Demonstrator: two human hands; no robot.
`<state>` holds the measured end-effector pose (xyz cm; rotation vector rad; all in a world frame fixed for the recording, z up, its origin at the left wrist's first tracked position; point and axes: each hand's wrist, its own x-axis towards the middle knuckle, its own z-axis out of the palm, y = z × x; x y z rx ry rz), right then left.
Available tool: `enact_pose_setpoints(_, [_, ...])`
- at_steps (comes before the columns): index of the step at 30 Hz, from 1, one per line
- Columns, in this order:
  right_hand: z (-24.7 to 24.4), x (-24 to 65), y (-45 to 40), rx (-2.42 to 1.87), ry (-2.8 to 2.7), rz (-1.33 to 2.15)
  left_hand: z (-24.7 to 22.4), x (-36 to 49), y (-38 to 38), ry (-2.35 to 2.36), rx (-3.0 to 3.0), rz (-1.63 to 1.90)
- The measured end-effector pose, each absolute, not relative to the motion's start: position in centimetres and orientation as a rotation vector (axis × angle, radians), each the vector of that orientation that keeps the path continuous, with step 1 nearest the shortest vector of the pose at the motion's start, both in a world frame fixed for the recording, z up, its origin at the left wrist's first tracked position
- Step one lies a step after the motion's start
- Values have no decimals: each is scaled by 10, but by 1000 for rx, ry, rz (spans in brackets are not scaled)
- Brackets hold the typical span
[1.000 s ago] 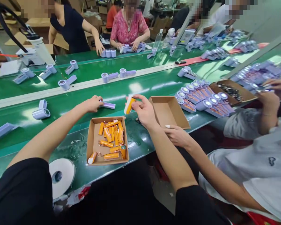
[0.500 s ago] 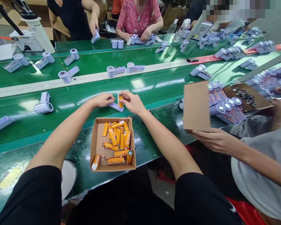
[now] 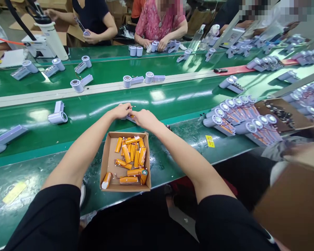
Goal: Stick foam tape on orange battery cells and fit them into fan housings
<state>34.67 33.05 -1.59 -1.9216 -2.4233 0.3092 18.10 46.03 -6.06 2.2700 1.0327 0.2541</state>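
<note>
Over the near green belt, my left hand (image 3: 121, 111) is closed around the round end of a lavender plastic housing (image 3: 131, 119), mostly hidden by my fingers. A thin wire end (image 3: 133, 106) sticks out beside the fingertips. My right hand (image 3: 146, 119) is closed with its fingers on an orange battery (image 3: 132, 116), which lies at the housing's handle; only a sliver of it shows. In front of me stands an open cardboard box (image 3: 104, 160) with several orange wired batteries (image 3: 126, 153) in it.
More lavender housings (image 3: 58, 117) lie along the belt (image 3: 99, 101). At right, several wired housings (image 3: 247, 127) stand in rows beside a box of small dark parts (image 3: 298, 118). A blurred brown carton (image 3: 293, 205) is close at lower right. Co-workers sit across the line.
The orange battery has gone from upright to lying down at the housing, mostly under my right hand. The neighbour's carton has moved down and right, uncovering more housings and a yellow sticker sheet.
</note>
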Motion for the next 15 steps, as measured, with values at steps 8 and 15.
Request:
enact_pose_setpoints(8, [-14, 342, 340, -1914, -2424, 367, -43, 198, 449, 1183, 2207, 310])
enact_pose_setpoints(15, [-2, 343, 332, -1979, -2218, 350, -7, 209, 423, 1150, 2169, 440])
